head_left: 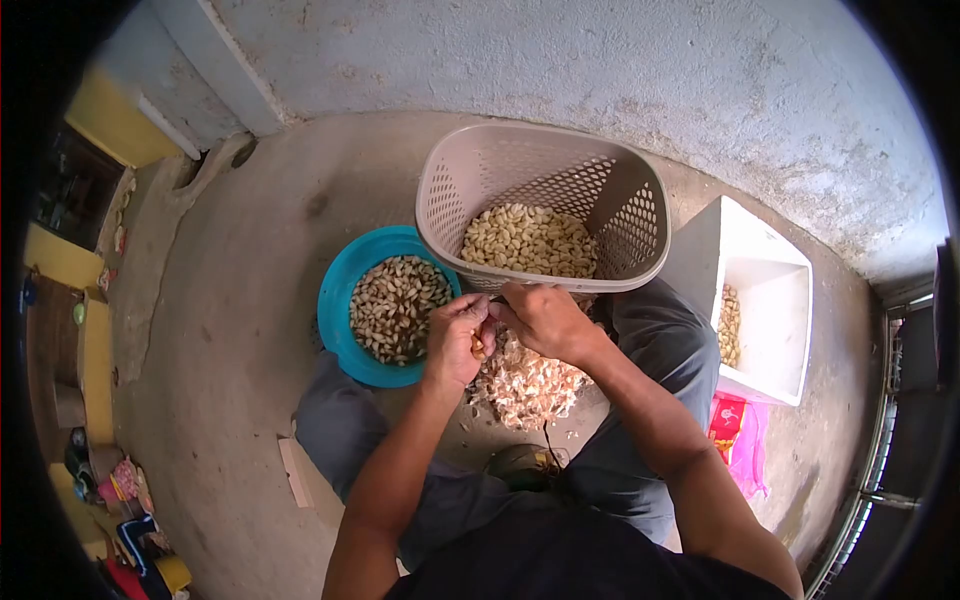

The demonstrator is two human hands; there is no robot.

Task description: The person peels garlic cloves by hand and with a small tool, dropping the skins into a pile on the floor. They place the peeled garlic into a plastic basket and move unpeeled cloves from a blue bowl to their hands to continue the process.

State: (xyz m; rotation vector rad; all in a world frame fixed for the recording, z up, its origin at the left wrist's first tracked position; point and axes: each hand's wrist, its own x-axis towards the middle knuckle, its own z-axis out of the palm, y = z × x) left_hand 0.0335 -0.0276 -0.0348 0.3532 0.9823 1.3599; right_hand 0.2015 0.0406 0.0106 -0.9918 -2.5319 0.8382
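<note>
My left hand is closed in front of me, with a small brownish piece showing at its curled fingers. My right hand meets it, fingers pinched; what lies between the fingertips is too small to make out. Both are above a heap of pale, papery peelings on the floor. Just beyond them stands a beige perforated basket holding pale peeled cloves. To the left, a turquoise basin holds darker, unpeeled-looking cloves in liquid.
At right a white foam box holds more cloves, beside a pink bag with a red packet. A flat pale piece lies on the floor at left. A wall rises behind; assorted items are at lower left.
</note>
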